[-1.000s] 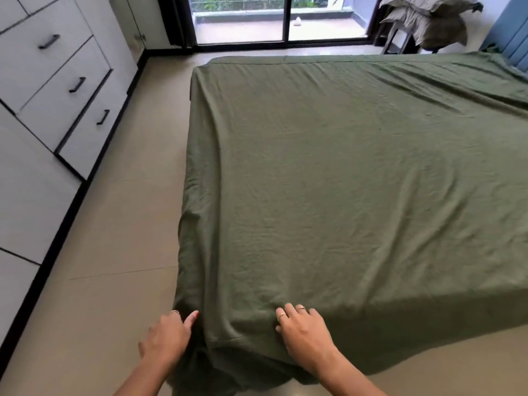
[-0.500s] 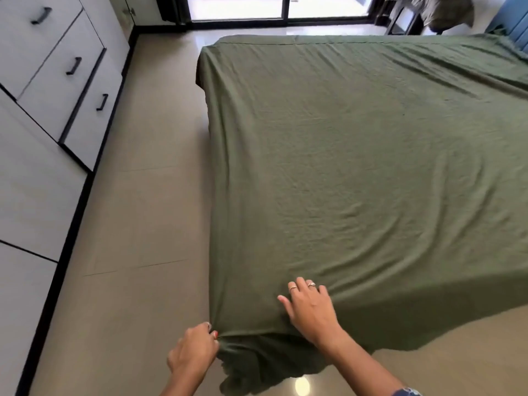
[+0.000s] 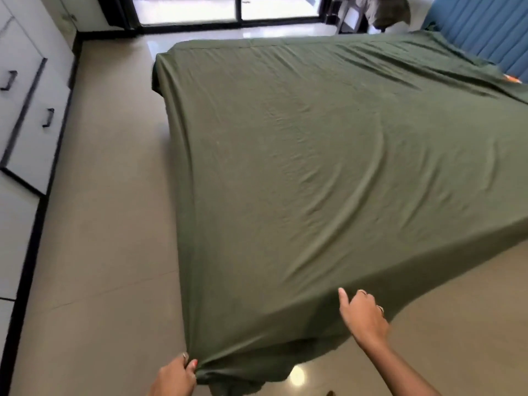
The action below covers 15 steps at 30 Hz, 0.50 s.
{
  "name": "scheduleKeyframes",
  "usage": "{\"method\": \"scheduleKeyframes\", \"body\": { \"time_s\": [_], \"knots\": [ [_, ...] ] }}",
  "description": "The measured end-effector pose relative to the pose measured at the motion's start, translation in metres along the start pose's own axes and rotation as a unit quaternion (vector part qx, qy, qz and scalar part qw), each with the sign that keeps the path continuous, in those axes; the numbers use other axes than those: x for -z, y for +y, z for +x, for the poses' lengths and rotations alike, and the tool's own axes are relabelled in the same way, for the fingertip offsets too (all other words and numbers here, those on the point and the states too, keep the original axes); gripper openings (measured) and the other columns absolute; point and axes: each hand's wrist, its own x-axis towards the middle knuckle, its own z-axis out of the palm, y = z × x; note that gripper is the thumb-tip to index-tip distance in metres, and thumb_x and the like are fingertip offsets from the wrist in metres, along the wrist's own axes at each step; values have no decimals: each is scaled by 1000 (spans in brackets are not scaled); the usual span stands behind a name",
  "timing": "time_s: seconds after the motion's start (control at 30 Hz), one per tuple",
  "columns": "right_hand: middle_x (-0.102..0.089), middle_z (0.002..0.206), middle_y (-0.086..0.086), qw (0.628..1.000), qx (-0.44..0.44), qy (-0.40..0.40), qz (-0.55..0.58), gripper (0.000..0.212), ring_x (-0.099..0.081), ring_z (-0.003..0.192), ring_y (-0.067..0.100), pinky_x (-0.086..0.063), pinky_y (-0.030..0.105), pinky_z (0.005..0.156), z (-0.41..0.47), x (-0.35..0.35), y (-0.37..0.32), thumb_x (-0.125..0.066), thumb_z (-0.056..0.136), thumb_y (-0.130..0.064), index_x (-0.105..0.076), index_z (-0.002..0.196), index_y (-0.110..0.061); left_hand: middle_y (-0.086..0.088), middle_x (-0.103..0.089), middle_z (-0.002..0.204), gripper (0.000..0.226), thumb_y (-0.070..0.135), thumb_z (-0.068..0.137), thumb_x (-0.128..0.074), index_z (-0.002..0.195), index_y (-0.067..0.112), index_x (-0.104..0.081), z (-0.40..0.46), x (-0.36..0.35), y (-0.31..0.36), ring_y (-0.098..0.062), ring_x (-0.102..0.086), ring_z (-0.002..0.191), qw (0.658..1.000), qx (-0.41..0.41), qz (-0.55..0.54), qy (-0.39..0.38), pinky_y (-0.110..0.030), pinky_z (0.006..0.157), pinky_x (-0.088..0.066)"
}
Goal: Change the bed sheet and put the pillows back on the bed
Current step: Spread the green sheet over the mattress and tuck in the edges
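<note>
A dark green bed sheet (image 3: 328, 155) covers the whole bed and hangs over its near corner. My left hand (image 3: 174, 378) pinches the sheet's corner at the bottom of the view and pulls it taut toward me. My right hand (image 3: 363, 315) grips the sheet's near edge a little to the right, thumb raised, fingers curled under the fabric. Pillows (image 3: 391, 10) in matching covers lie piled on a chair at the far right, partly cut off by the frame.
White drawers with black handles (image 3: 31, 110) line the left wall, with a strip of tiled floor (image 3: 108, 224) between them and the bed. A blue padded headboard (image 3: 480, 32) stands at the far right. Glass balcony doors (image 3: 228, 10) close the far end.
My left hand has gone from lying beside the corner to pinching it and pulling it out. My right hand has lifted off the sheet's top and gripped its edge. The view shifted left.
</note>
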Motion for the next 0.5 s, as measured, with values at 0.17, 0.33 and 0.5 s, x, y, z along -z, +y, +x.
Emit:
{"method": "scheduleKeyframes", "body": {
  "time_s": [0.17, 0.33, 0.5],
  "knots": [
    [-57, 116, 19, 840, -241, -189, 448, 73, -56, 85, 30, -49, 36, 71, 0, -32, 31, -33, 95, -60, -42, 135, 0, -13, -68, 72, 27, 26, 97, -53, 79, 6, -56, 17, 6, 10, -22, -58, 51, 994, 9, -94, -49, -19, 49, -41],
    [-61, 103, 15, 794, -224, -179, 536, 65, -58, 84, 26, -48, 34, 68, 10, -45, 12, -28, 96, -62, -54, 115, -5, -11, -57, 87, 46, 49, 92, -54, 95, 3, -55, 9, -10, 29, -22, -52, 67, 967, 58, -214, -124, -25, 56, -43],
    [-59, 89, 11, 783, -209, -172, 560, 37, -58, 68, 22, -48, 31, 57, 27, -52, -5, -34, 101, -45, -47, 99, -11, -11, -54, 73, 30, 31, 92, -62, 82, 6, -47, 10, -37, 41, -23, -50, 59, 963, 5, -242, -114, -29, 56, -42]
  ]
}}
